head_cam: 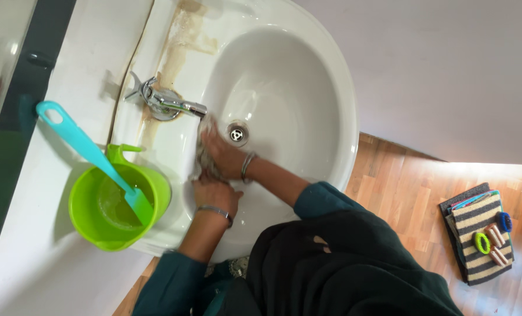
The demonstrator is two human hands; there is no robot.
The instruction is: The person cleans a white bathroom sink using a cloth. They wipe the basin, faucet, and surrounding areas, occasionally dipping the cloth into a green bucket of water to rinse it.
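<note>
Crumpled grey cloth bunched between both hands.

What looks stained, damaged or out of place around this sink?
Brown staining runs across the sink rim behind and beside the tap, unlike the white basin. A stack of striped cloths with small rings lies on the wooden floor.

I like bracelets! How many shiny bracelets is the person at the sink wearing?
2. One silver bracelet is on the left hand's wrist, by the sink's front edge. The other bracelet is on the right hand's wrist, inside the basin. Sleeves may hide more.
</note>
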